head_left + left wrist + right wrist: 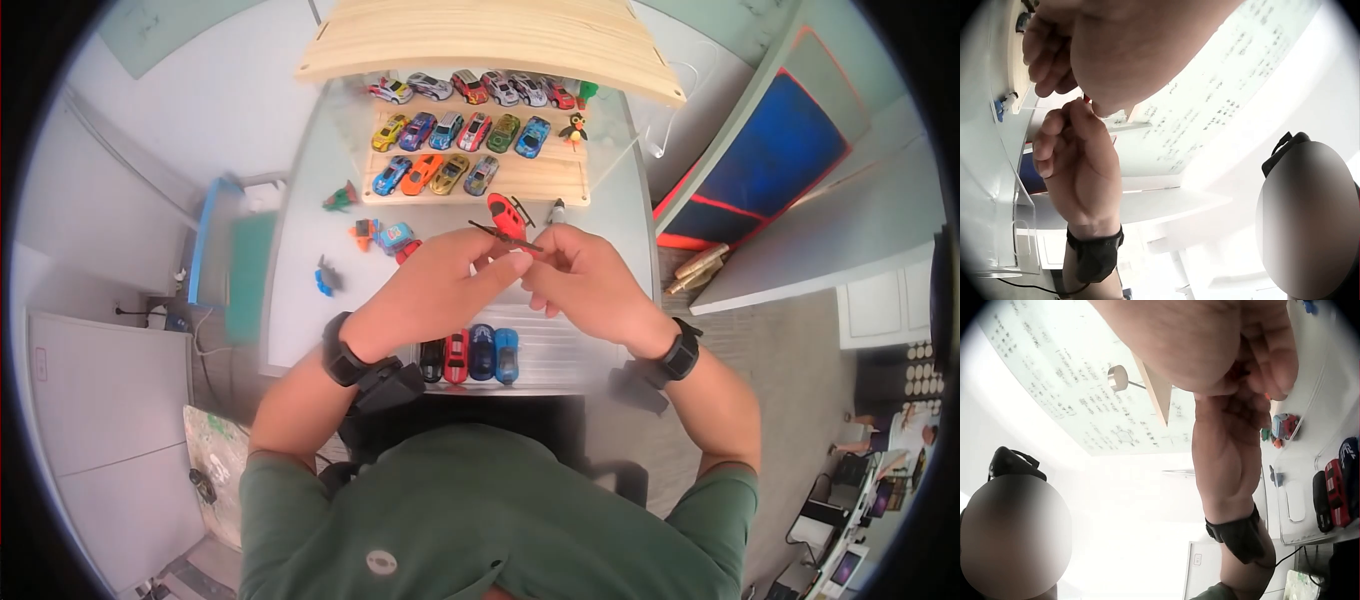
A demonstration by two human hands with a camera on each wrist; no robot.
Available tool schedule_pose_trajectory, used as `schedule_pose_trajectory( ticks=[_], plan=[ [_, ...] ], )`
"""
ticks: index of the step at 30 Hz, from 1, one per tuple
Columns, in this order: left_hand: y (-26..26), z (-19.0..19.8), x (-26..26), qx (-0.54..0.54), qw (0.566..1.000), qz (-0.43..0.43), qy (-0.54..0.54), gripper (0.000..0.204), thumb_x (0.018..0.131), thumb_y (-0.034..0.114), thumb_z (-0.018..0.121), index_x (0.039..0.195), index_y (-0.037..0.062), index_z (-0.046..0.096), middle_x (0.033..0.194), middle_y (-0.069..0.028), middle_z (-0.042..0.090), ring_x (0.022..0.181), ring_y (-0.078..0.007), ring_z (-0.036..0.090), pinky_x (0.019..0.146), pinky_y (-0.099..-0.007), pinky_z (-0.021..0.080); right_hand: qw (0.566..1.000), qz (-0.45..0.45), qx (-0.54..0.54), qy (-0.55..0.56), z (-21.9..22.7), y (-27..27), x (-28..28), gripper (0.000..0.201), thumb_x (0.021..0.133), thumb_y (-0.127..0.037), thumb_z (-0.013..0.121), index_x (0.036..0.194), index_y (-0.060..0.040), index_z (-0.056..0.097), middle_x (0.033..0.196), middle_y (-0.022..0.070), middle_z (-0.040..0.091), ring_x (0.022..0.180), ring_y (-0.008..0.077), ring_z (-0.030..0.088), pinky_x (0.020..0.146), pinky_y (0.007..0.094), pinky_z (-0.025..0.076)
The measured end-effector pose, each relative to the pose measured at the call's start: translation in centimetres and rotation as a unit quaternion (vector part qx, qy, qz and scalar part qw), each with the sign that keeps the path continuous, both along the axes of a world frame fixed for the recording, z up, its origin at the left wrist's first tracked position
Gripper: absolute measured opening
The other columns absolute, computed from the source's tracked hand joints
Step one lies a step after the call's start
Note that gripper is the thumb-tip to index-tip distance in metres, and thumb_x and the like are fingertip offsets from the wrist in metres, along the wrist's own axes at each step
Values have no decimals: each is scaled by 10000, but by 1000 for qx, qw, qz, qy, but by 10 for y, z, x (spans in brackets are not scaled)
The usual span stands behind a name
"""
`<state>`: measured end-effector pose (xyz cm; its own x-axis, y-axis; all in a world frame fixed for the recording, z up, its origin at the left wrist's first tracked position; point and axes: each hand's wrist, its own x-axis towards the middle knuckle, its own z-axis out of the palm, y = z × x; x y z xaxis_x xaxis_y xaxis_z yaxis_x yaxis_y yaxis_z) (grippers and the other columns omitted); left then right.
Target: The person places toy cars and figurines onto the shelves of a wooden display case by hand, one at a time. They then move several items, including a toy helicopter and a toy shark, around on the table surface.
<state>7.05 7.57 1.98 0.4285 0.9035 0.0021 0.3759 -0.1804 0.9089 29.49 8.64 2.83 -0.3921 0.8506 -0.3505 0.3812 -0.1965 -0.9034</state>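
Observation:
A red toy helicopter (pixel 507 217) with dark rotor blades is held up in front of the chest, over the table. My left hand (pixel 440 280) pinches it from the left in the head view. From the other side my right hand (pixel 585 285) grips it too, fingertips meeting those of the left hand. In both wrist views the hands hide nearly all of the helicopter. Just below the hands, a clear tray (pixel 550 372) holds several toy cars in a row, among them a red car (pixel 456 356) and a light blue car (pixel 507 357).
A wooden rack (pixel 540 183) with rows of toy cars and a penguin figure (pixel 573 131) stands at the back. Left of the hands lie a blue toy vehicle (pixel 396 237), a green toy (pixel 340 196) and a grey-and-blue toy (pixel 327 276). A small grey figure (pixel 557 211) stands behind the right hand.

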Motion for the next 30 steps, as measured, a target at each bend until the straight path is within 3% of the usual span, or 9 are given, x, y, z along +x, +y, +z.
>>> schedule_pose_trajectory(
  ticks=[4, 13, 17, 19, 20, 21, 25, 28, 30],
  plan=[
    [0, 8, 3, -82, 995, 47, 12, 396, 1064, 371, 674, 1064, -17, 753, 803, -49, 688, 704, -95, 545, 633, -312, 435, 999, 14, -24, 30, -2, -2, -13, 260, 1053, -232, 639, 1131, 15, 662, 949, 60, 731, 797, 114, 719, 668, 269, 588],
    [-2, -5, 2, -57, 996, 75, -6, 311, 1071, 288, 648, 1039, -15, 712, 794, -33, 686, 709, -95, 556, 662, -294, 462, 993, 47, -39, 103, -9, -9, -18, 261, 1071, -174, 601, 1245, 8, 668, 1051, 46, 735, 889, 125, 712, 784, 289, 598],
    [2, -10, 3, -56, 996, 69, 15, 287, 1065, 263, 646, 1008, -15, 685, 759, -45, 648, 694, -99, 545, 652, -314, 457, 990, 58, -57, 116, -8, -17, -12, 313, 1058, -181, 651, 1289, 30, 657, 1144, 70, 756, 938, 137, 717, 853, 299, 591],
    [2, -4, 4, 5, 998, 35, 51, 264, 1053, 244, 650, 997, -13, 673, 727, -100, 614, 642, -156, 526, 638, -345, 449, 989, 47, -61, 126, -8, -19, -5, 347, 1048, -197, 678, 1297, 44, 651, 1172, 96, 764, 958, 139, 721, 872, 302, 586],
    [3, -3, 3, 4, 998, 33, 51, 264, 1053, 244, 650, 997, -13, 673, 727, -100, 614, 642, -156, 526, 638, -345, 449, 997, 51, -19, 63, -9, -18, 4, 366, 1035, -202, 697, 1304, 41, 651, 1187, 126, 765, 961, 135, 729, 863, 301, 585],
    [4, -3, 1, 27, 996, 17, 81, 254, 1040, 237, 655, 997, -13, 673, 741, -134, 617, 642, -214, 544, 640, -372, 452, 998, 54, 22, 0, -9, -17, 12, 386, 1021, -207, 717, 1311, 39, 651, 1202, 155, 766, 964, 132, 736, 855, 301, 584],
    [20, -12, -9, 122, 982, -61, 131, 239, 994, 221, 676, 995, -17, 682, 815, -199, 657, 711, -365, 610, 670, -440, 475, 988, -6, 111, -105, 4, -10, 33, 385, 989, -202, 753, 1299, 14, 674, 1145, 177, 766, 881, 146, 740, 794, 311, 582],
    [36, -12, -8, 132, 962, -135, 198, 231, 967, 221, 682, 1001, -7, 698, 845, -191, 677, 769, -375, 647, 695, -458, 489, 975, -32, 198, -91, 14, -6, 35, 362, 963, -181, 777, 1274, -15, 697, 1100, 142, 759, 792, 174, 727, 730, 331, 578],
    [47, -17, -4, 121, 961, -146, 200, 226, 961, 224, 684, 1010, 4, 710, 850, -189, 684, 765, -364, 649, 696, -448, 493, 965, 35, 219, -141, 17, -3, 33, 358, 933, -161, 795, 1250, -23, 702, 1059, 122, 736, 767, 204, 713, 711, 346, 572]
  ],
)
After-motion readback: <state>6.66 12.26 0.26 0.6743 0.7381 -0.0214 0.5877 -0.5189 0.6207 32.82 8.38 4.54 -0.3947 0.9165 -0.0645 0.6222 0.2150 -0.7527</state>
